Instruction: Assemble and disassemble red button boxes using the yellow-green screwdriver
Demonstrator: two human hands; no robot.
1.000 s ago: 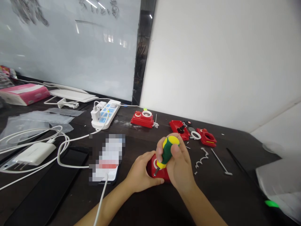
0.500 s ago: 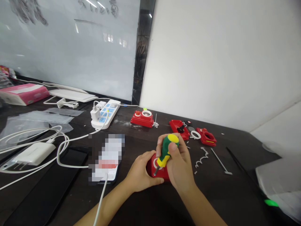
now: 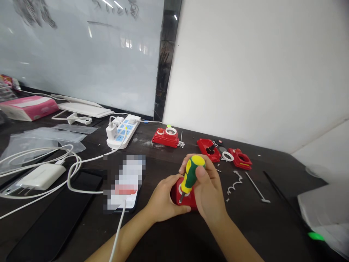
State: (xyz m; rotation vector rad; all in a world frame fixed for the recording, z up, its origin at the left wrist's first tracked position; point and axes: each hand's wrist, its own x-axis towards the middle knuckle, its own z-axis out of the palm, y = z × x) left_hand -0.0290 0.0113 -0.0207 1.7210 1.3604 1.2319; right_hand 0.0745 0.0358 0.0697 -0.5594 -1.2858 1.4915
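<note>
My left hand (image 3: 165, 201) is closed round the left side of a red box (image 3: 190, 202) with a white ring on top, steadying it on the dark table. In my right hand (image 3: 211, 189) is a green and yellow screwdriver (image 3: 192, 174), gripped by its handle. The short shaft points down and its tip meets the box's top near the front left corner. A screw under the tip is too small to make out. My right hand and the handle hide much of the box's far and right side.
Behind stands another red box (image 3: 165, 137) with a white ring. To its right lie an opened red housing (image 3: 208, 150), a loose white ring (image 3: 227, 156), a red cover (image 3: 240, 159) and a thin metal rod (image 3: 257, 187). Leftward are a phone (image 3: 127, 182), a power strip (image 3: 124, 131) and a charger (image 3: 42, 176).
The screwdriver's handle has tilted and turned slightly in my right hand, with its tip staying at the same corner. My left hand keeps its hold on the box.
</note>
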